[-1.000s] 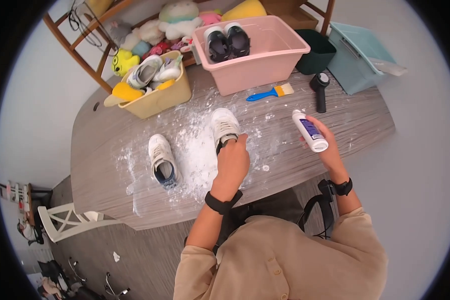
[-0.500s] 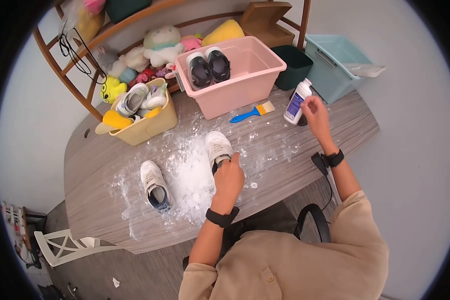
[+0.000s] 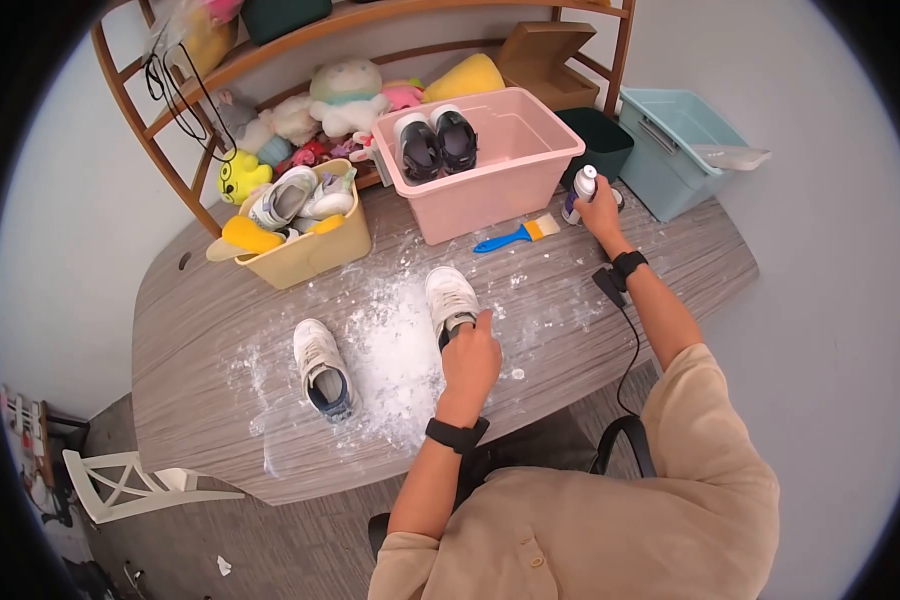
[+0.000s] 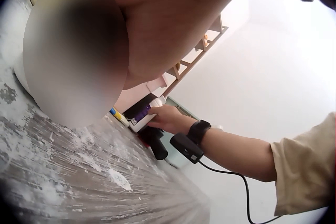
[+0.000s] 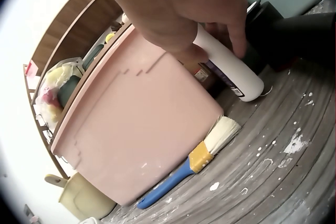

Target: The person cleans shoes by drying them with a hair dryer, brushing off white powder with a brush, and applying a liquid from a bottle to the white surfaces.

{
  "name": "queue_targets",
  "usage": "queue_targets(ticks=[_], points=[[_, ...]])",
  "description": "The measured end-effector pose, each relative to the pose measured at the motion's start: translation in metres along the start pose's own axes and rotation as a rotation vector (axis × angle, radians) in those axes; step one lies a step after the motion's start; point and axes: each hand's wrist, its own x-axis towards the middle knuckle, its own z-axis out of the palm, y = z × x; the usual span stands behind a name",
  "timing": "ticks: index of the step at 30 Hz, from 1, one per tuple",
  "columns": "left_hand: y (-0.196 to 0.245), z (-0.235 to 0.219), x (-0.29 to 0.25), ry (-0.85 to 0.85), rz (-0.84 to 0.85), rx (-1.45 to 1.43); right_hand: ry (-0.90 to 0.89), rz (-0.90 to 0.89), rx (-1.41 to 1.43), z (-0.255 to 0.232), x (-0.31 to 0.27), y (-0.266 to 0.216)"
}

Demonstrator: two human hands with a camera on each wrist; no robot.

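My left hand (image 3: 470, 365) grips the heel end of a white sneaker (image 3: 452, 298) on the powdered table, its fingers partly inside the opening. A second white sneaker (image 3: 322, 368) stands to the left, untouched. Beside the pink bin, my right hand (image 3: 599, 212) holds a white bottle with a purple label (image 3: 573, 199). In the right wrist view, the fingers of the right hand (image 5: 184, 14) curl round the bottle (image 5: 228, 66), whose base is at the tabletop. The left wrist view also shows the right hand (image 4: 169, 119) on the bottle.
A blue-handled brush (image 3: 518, 235) lies before the pink bin (image 3: 490, 203), which holds dark shoes. The yellow bin (image 3: 310, 250) holds white shoes. A dark green bin (image 3: 600, 145) and a teal bin (image 3: 670, 180) stand at the right. White powder (image 3: 395, 350) covers the middle.
The right hand has moved away from me with the bottle, from the table's right side to near the green bin, and the bottle is now upright. The left hand still grips the sneaker.
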Motion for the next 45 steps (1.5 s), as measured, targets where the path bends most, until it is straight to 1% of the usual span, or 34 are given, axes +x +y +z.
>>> queue_targets(ticks=[4, 7, 10, 13, 16, 19, 22, 25, 28, 29, 31, 34, 35, 37, 40, 41, 44, 45], points=[[0.0, 0.0, -0.001, 0.005, 0.001, -0.013, -0.002, -0.003, 0.008, 0.005, 0.001, 0.004], [0.001, -0.003, 0.0, -0.013, -0.02, -0.007, 0.014, -0.048, -0.052, 0.009, 0.003, 0.011], [0.003, -0.005, -0.001, -0.005, -0.028, -0.008, 0.005, -0.049, -0.089, 0.008, 0.006, 0.012], [0.002, -0.003, -0.001, -0.006, -0.042, -0.008, 0.008, -0.01, -0.028, 0.006, 0.004, 0.011], [0.002, -0.004, -0.001, 0.003, -0.039, -0.031, -0.077, 0.075, 0.113, -0.008, -0.002, 0.01], [-0.001, -0.002, -0.001, 0.022, -0.024, -0.037, 0.002, -0.008, -0.006, -0.03, -0.008, 0.025], [0.003, -0.002, 0.0, 0.01, -0.078, -0.045, -0.039, -0.014, -0.214, -0.056, -0.011, 0.045], [0.002, -0.002, 0.001, 0.002, -0.069, -0.042, -0.151, 0.045, -0.389, -0.066, -0.008, 0.059], [-0.001, -0.001, 0.0, 0.009, -0.069, -0.056, -0.28, 0.184, -0.623, -0.058, -0.002, 0.059], [-0.001, -0.001, 0.0, 0.014, -0.073, -0.06, -0.336, 0.265, -0.59, -0.056, -0.002, 0.057], [-0.001, 0.0, 0.0, 0.024, -0.082, -0.069, -0.451, 0.428, -0.522, -0.06, -0.008, 0.028], [-0.002, 0.001, -0.001, 0.031, -0.085, -0.078, -0.371, 0.366, -0.539, -0.048, -0.007, 0.044], [-0.001, 0.001, -0.001, 0.031, -0.09, -0.074, -0.376, 0.374, -0.517, -0.048, -0.006, 0.049], [0.0, 0.001, -0.001, 0.028, -0.098, -0.064, -0.385, 0.392, -0.469, -0.051, -0.007, 0.046], [0.0, 0.003, -0.002, 0.059, -0.08, -0.055, -0.332, 0.343, -0.426, -0.049, -0.009, 0.054], [0.0, 0.003, -0.002, 0.057, -0.081, -0.054, -0.332, 0.361, -0.427, -0.048, -0.009, 0.057], [0.0, 0.003, -0.001, 0.055, -0.083, -0.049, -0.298, 0.265, -0.485, -0.043, -0.007, 0.073], [0.0, 0.004, -0.001, 0.058, -0.082, -0.049, -0.33, 0.291, -0.477, -0.046, -0.008, 0.068]])
